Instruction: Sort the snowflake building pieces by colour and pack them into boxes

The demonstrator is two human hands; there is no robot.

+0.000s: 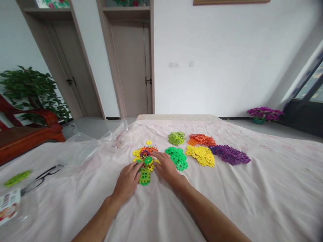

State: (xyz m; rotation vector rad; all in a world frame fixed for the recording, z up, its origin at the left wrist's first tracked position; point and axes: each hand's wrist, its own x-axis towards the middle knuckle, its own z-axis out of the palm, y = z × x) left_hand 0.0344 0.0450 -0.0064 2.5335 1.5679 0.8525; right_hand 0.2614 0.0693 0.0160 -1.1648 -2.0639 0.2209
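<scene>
My left hand (pixel 128 178) rests at the near left of a mixed pile of plastic interlocking pieces, its fingertips touching the pile. Across from it, my right hand (pixel 167 167) lies along the pile's right side with its fingers stretched out. Between the hands are a green flower-shaped piece (pixel 148 161), orange-red pieces (pixel 148 150), a few purple ones (pixel 144 154) and yellow ones (pixel 136 153). A light-green square piece with a window-like grid (pixel 144 175) sits at the near end, over a darker green piece. My fingers partly cover the pile's middle.
Sorted heaps lie to the right: green (pixel 177 158), light green (pixel 176 137), yellow (pixel 201 154), red-orange (pixel 202 139) and purple (pixel 230 155). Leftward are clear plastic bags (pixel 80 148), eyeglasses (pixel 46 173), a light-green piece (pixel 17 178) and a labelled clear package (pixel 9 206). A pale cloth (pixel 267 188) covers the surface.
</scene>
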